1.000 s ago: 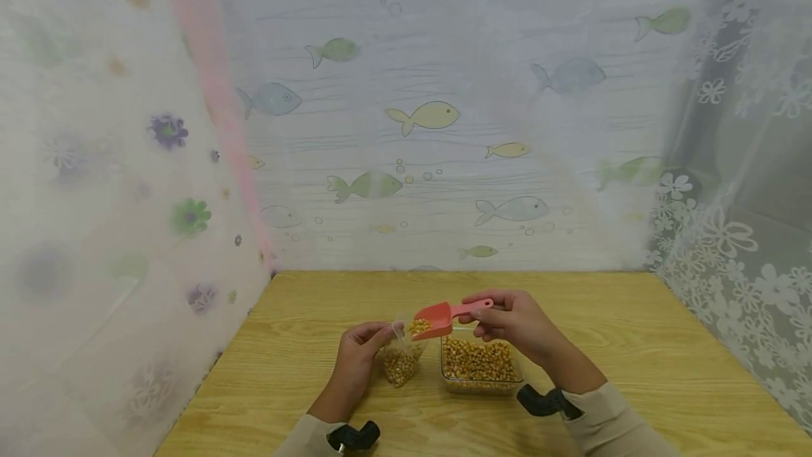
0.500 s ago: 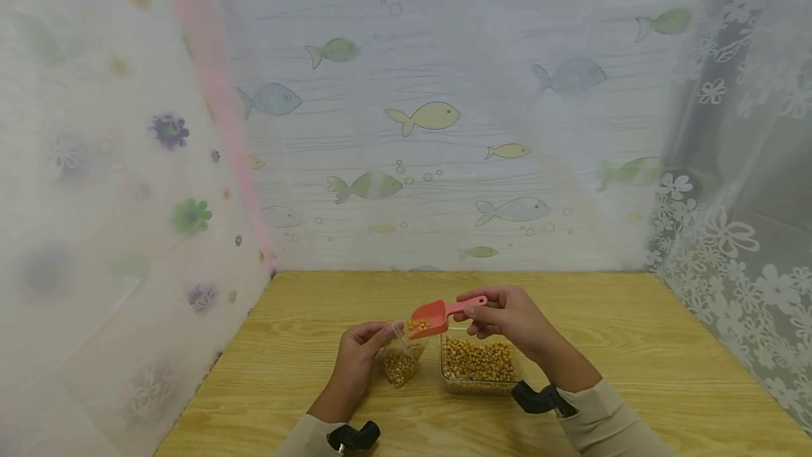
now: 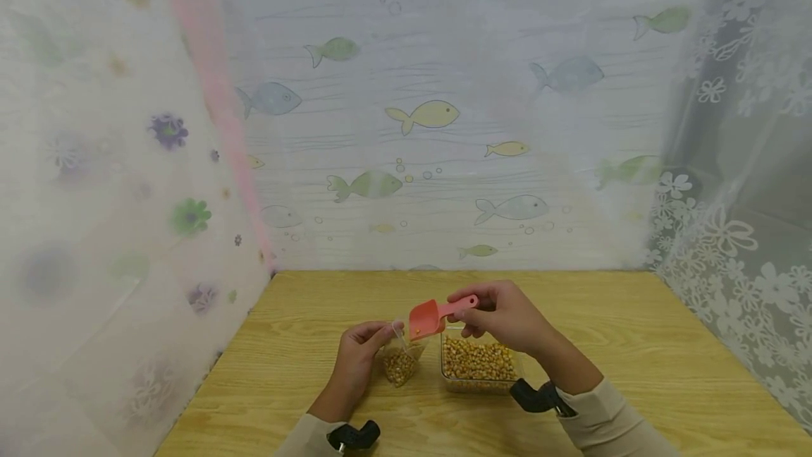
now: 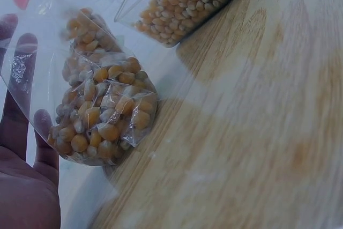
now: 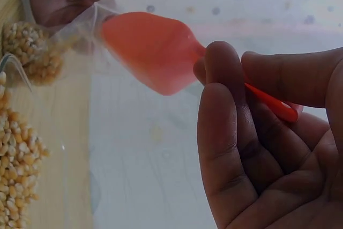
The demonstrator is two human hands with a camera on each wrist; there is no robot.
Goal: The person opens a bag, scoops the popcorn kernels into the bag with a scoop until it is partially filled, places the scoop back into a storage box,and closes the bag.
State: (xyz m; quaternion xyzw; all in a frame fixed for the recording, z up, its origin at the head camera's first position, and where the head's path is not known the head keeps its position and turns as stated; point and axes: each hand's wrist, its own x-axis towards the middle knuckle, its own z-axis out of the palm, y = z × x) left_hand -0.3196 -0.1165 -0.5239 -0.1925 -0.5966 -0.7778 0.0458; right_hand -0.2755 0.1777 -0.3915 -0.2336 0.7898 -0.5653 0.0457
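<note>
head view: the right hand [image 3: 504, 316] curls its fingers and thumb round the handle of a red scoop [image 3: 426, 319], which tilts mouth-down at about 8 o'clock from that hand, its lip right at the open top of a small clear bag [image 3: 400, 358]. the left hand [image 3: 357, 360] pinches the bag's upper edge at its 9 o'clock side, holding it upright on the table [image 3: 634, 344]; the bag is partly filled with corn kernels [image 4: 99, 116]. just beside the bag, at its 3 o'clock, a clear tub [image 3: 480, 367] of the same kernels sits on the table, below the right hand. in the left wrist view the fingers [image 4: 19, 105] lie behind the plastic, and the kernels are heaped in the bag's lower corner, with the tub at 1 o'clock. in the right wrist view the scoop's underside faces the camera and its handle is clamped between thumb and curled fingers [image 5: 228, 132]. fish-printed and flower-printed curtains hang at 12 o'clock and along both sides of the table.
</note>
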